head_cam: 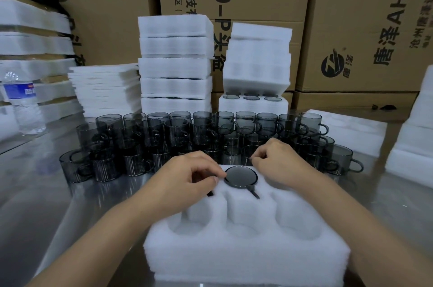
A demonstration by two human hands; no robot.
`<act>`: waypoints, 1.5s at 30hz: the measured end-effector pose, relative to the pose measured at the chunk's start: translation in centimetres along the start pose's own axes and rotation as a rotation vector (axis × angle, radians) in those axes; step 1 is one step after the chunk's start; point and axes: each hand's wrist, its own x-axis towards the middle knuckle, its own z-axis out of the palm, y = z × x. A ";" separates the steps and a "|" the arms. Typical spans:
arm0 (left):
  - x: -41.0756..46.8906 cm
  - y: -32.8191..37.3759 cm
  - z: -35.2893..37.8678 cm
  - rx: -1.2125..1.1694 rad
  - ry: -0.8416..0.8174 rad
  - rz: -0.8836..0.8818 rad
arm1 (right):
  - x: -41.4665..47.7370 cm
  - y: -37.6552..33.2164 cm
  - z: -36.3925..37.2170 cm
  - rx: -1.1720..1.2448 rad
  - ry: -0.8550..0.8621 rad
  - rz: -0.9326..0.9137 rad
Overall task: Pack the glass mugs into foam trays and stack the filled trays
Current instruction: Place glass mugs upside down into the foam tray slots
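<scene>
At foam tray (246, 254): I am gripping a glass mug (209, 193) under my left fingers (206, 165).
Right fingers (263, 152): curling; hold unclear.

Glossy smoked-glass mugs (178, 132), matt spongy white foam tray (246, 251), reflective brushed-metal table (46, 193), matt brown cardboard boxes (363, 17)

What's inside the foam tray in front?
One dark glass mug sits in the far middle pocket of the foam tray. Three near pockets look empty. The left hand and right hand cover the far corners.
</scene>
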 end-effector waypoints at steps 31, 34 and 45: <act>0.4 -0.6 0.3 -0.175 0.088 -0.067 | -3.6 -3.0 -1.6 0.239 0.344 -0.543; 0.7 -0.6 0.2 -0.235 0.129 -0.044 | -4.2 -3.6 -1.7 0.117 0.353 -0.682; 0.8 -0.6 0.4 -0.373 0.207 0.009 | -4.7 -3.8 -2.0 -0.110 0.307 -0.832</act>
